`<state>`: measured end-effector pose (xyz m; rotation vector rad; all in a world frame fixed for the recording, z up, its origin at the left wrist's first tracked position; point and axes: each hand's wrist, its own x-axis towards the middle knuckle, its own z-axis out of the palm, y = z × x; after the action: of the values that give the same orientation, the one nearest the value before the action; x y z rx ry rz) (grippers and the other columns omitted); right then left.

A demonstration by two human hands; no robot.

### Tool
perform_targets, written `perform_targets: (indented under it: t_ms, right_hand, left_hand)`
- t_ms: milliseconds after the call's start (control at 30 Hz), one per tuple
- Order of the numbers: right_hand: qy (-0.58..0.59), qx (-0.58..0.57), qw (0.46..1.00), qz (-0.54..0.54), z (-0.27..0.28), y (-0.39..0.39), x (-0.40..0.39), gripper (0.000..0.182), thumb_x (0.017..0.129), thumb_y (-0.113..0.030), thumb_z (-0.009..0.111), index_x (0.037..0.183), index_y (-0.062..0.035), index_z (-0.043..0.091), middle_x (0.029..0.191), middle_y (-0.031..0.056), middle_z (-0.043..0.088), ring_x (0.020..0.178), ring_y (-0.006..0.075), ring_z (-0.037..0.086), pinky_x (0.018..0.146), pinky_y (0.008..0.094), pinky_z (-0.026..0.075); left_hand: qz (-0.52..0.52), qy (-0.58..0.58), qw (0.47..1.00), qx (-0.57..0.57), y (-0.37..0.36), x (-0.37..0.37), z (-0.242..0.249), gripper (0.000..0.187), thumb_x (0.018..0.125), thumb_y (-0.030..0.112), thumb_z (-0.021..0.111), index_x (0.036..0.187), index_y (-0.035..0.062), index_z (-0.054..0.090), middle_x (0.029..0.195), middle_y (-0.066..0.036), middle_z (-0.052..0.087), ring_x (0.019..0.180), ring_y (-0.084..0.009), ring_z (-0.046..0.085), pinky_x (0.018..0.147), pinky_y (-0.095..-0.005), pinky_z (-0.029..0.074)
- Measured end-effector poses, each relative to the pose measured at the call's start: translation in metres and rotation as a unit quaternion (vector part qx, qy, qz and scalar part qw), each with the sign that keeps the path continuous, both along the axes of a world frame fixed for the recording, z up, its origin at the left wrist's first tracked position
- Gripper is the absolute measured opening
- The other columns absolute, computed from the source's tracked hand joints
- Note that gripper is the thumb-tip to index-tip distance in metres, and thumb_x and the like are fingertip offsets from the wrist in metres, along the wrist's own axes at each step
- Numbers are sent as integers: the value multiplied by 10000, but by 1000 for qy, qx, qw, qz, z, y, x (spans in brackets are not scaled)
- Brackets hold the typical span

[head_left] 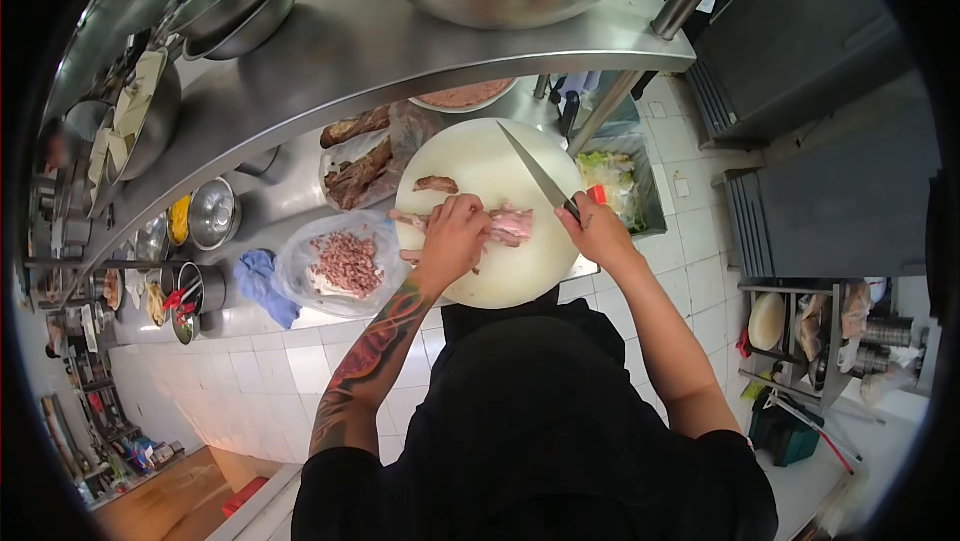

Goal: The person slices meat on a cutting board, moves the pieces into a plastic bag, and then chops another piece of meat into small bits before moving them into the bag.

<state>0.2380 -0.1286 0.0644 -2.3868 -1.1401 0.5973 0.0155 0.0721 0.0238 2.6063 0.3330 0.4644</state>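
Observation:
On a round white cutting board (pixel 500 276) lies a piece of pinkish meat (pixel 513 226). My left hand (pixel 456 237) is closed over the meat, pressing it against the board with curled fingers. In my right hand (pixel 597 231) is a knife (pixel 538 170), gripped by its dark handle. Its blade points up and to the left, over the board's right part and apart from the meat. A small brown strip of meat (pixel 436 184) rests near the board's upper left. Further pale pieces stick out left of my left hand.
Left of the board stands a plastic-lined container (pixel 290 259) of diced meat, beside a blue cloth (pixel 262 286). Browned meat slabs (pixel 360 176) lie in plastic behind. A steel shelf (pixel 420 66) overhangs the counter, holding a large bowl (pixel 500 3). A bin (pixel 650 191) with scraps stands right.

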Motion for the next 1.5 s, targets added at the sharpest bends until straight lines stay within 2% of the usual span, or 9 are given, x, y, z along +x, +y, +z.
perform_targets:
  t_ms: [200, 367, 567, 700, 767, 867, 1033, 1200, 1500]
  right_hand:
    - [-13, -1, 1000, -15, 1, 0, -5, 411, 1091, -421, 656, 1068, -14, 607, 828, 248, 726, 840, 498, 729, 751, 593, 561]
    - [-11, -8, 1000, -16, 2, 2, -6, 415, 1092, -425, 653, 1079, -12, 612, 849, 250, 731, 864, 492, 732, 757, 595, 561]
    - [17, -21, 1000, 11, 5, 1, 11, 426, 1091, -435, 647, 1104, -11, 614, 899, 262, 738, 911, 495, 731, 804, 592, 559]
    - [56, -30, 997, 38, 9, 1, 26, 439, 1093, -447, 635, 1140, -11, 618, 943, 273, 742, 966, 484, 731, 851, 586, 558]
    - [68, -29, 996, 52, 5, 0, 33, 441, 1094, -450, 632, 1150, -13, 619, 956, 277, 744, 982, 480, 731, 864, 585, 559]
    - [70, -21, 994, 84, -4, 0, 41, 436, 1096, -450, 628, 1168, -20, 622, 941, 271, 750, 953, 485, 737, 848, 589, 569]
    - [65, 0, 988, 138, -6, 0, 51, 420, 1094, -445, 635, 1156, -31, 620, 874, 258, 754, 890, 502, 749, 811, 601, 581]
    - [80, 20, 984, 158, -9, 0, 59, 416, 1091, -440, 643, 1137, -27, 622, 881, 265, 755, 900, 507, 748, 817, 606, 581]
    - [66, 35, 988, 136, -14, -2, 52, 416, 1087, -433, 655, 1152, -23, 631, 908, 271, 756, 922, 509, 743, 817, 602, 580]
  left_hand:
    - [-36, -12, 994, -98, 14, -6, 7, 259, 805, 16, 835, 998, 128, 703, 1233, -73, 631, 1210, -345, 621, 979, -485, 487]
    - [-41, -11, 976, -215, 24, 3, 10, 230, 853, 27, 845, 998, 80, 674, 1004, -114, 711, 998, -361, 696, 887, -469, 525]
    - [-96, 6, 987, -125, 2, 13, 61, 218, 880, 37, 844, 1016, 58, 675, 943, -129, 718, 912, -356, 712, 832, -452, 551]
    - [-73, 11, 975, -209, 2, 15, 47, 199, 918, 52, 840, 1045, 51, 687, 943, -122, 741, 916, -308, 749, 818, -428, 573]
    - [2, 39, 957, -286, 10, 10, 24, 180, 958, 56, 828, 1074, 37, 693, 962, -109, 769, 949, -240, 773, 823, -395, 600]
    - [108, 103, 938, -312, 6, 12, 30, 184, 962, 51, 827, 1059, 8, 676, 964, -138, 779, 966, -264, 792, 862, -365, 622]
    - [108, 29, 963, -245, -6, 15, 14, 162, 958, 24, 801, 1087, 3, 704, 1071, -158, 751, 1004, -301, 772, 875, -380, 613]
    - [81, 15, 994, -75, -14, 13, 15, 304, 864, -15, 798, 1154, 45, 728, 1155, -139, 656, 1097, -400, 670, 937, -475, 557]
    - [39, 41, 998, 13, -20, 9, 18, 375, 792, -3, 813, 1145, 111, 759, 1178, -115, 666, 1113, -365, 663, 945, -494, 543]
